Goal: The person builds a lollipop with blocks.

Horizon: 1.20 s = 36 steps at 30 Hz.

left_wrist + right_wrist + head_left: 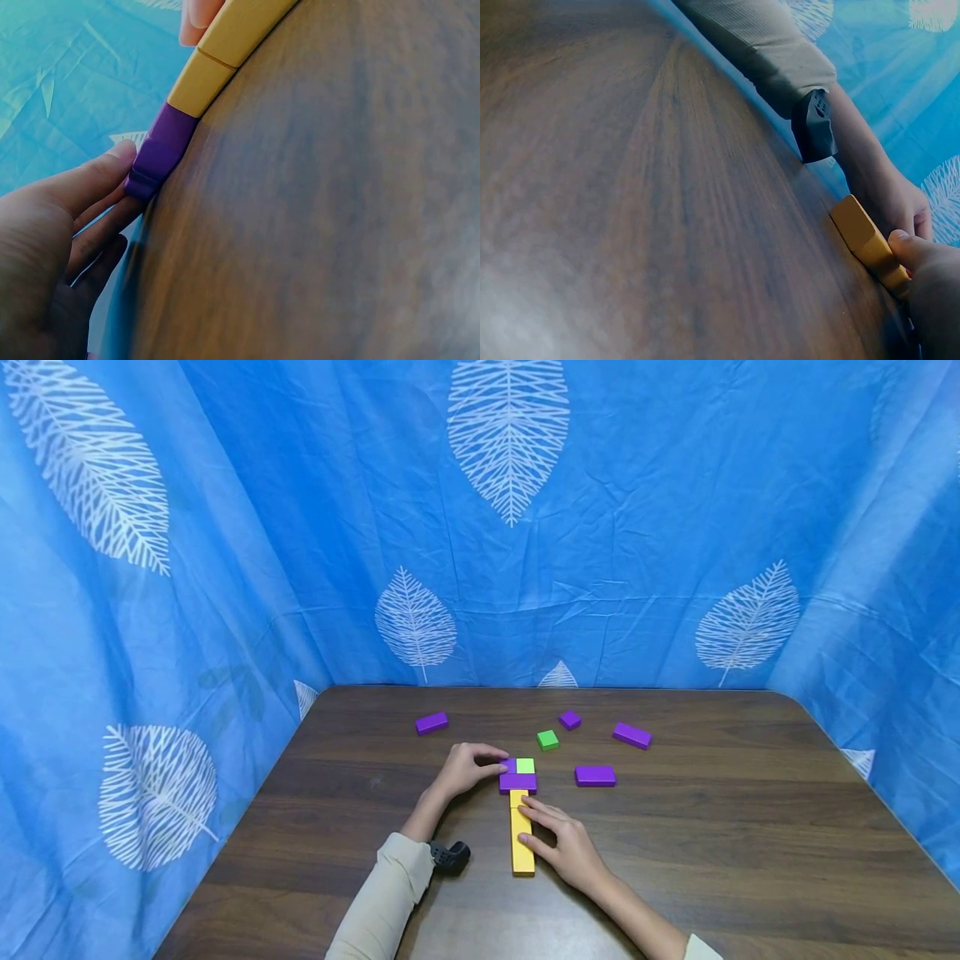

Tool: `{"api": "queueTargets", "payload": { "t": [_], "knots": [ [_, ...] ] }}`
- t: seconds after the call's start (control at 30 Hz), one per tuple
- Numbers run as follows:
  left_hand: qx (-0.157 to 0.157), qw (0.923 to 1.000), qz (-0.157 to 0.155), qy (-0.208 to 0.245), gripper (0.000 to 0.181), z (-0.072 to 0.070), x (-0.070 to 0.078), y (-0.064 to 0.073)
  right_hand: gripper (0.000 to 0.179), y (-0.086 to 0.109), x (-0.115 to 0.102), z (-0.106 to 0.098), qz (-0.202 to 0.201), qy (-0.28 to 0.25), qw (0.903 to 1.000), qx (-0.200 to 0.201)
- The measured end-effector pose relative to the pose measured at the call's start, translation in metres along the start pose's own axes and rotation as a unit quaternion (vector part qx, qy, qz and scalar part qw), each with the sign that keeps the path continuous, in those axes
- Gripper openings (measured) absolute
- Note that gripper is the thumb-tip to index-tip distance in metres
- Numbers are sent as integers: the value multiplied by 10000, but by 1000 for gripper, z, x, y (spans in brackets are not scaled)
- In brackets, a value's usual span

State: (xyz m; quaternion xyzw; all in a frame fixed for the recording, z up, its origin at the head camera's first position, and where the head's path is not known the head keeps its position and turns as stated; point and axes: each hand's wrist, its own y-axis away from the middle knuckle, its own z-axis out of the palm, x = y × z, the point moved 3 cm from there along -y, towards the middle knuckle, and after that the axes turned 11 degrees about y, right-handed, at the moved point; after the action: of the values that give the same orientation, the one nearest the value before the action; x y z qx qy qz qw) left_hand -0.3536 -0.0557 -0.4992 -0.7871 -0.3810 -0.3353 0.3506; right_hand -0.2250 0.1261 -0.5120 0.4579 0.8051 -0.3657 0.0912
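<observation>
My left hand point(463, 770) has its thumb and index finger at the left end of a small purple block point(512, 767), pinching it. This piece sits beside a light green block point(525, 766), behind a longer purple block point(517, 783). A short yellow block point(518, 799) and a long yellow block point(522, 852) form a stem running toward the near edge. Along the stem's right side lies my right hand point(566, 843), its extended fingers and thumb touching the yellow blocks. In the left wrist view, the left thumb point(124, 150) lies against purple; other fingertips are partly hidden.
Loose purple blocks lie farther back, one point(432, 723) at left, a small one point(570, 720), and two at right point(632, 735), point(595, 776). A green block point(548, 740) lies behind the assembly. Blue leaf-print curtain point(510, 610) surrounds the brown table point(712, 827).
</observation>
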Motion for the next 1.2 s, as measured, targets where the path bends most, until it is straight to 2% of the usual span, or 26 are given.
{"api": "queueTargets", "payload": {
  "t": [0.37,0.53,0.63,0.77,0.9,1.0,1.1,1.2],
  "knots": [
    [-47,10000,-47,-24,24,1,-1,-1,42,0,1,0,-11,43,10000,-16],
    [107,9999,-33,58,26,-4,-1,-1,42,-1,0,-1,-67,51,10000,6],
    [372,9993,-44,76,27,-12,-1,-1,42,0,-1,-1,-117,77,9999,31],
    [838,9964,90,108,30,-25,0,0,41,0,-1,-2,-126,80,9999,45],
    [1381,9898,293,177,38,-44,-5,-1,42,0,0,-2,-132,80,9999,58],
    [1825,9827,308,89,41,-61,-14,-1,42,0,0,-1,-168,63,9998,71],
    [2209,9751,144,-94,41,-78,-25,0,42,0,-1,-2,-174,28,9998,59],
    [2403,9703,-174,-240,42,-92,-37,2,42,0,0,-2,-156,11,9999,44]
  ]
}}
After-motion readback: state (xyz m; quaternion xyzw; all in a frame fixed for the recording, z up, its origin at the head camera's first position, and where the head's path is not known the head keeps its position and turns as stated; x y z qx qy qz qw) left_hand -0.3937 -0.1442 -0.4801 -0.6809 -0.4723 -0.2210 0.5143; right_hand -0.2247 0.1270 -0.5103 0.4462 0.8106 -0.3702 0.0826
